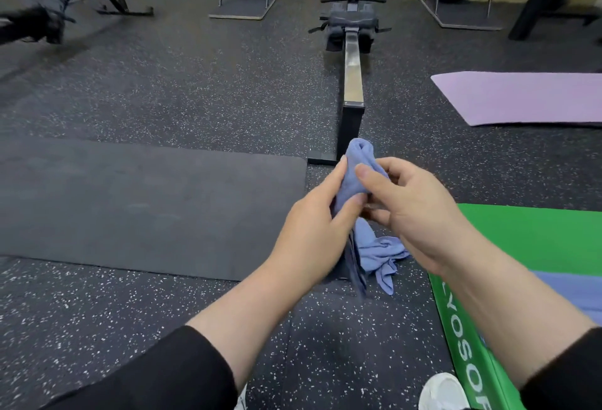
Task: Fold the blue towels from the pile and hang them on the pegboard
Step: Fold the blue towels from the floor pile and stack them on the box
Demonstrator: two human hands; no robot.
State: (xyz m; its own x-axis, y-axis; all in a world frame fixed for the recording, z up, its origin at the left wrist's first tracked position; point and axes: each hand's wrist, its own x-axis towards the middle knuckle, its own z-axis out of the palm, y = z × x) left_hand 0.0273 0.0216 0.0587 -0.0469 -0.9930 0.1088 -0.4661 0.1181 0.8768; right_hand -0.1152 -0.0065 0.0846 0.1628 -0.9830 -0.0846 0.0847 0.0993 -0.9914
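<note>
A blue towel (361, 162) is bunched upright between both my hands, above the speckled floor. My left hand (312, 230) grips its middle, fingers curled round the cloth. My right hand (413, 211) pinches the towel's upper part from the right with thumb and fingers. The towel's loose lower end (379, 255) hangs crumpled below my hands. Another blue cloth (573, 292) lies flat on the green box at the right edge. No pegboard is in view.
A green padded box (537, 240) stands at the right. A black mat (146, 204) lies on the left, a purple mat (521, 97) far right. A rowing machine's rail (353, 74) runs ahead. Gym stands line the back wall. My white shoe (443, 390) shows below.
</note>
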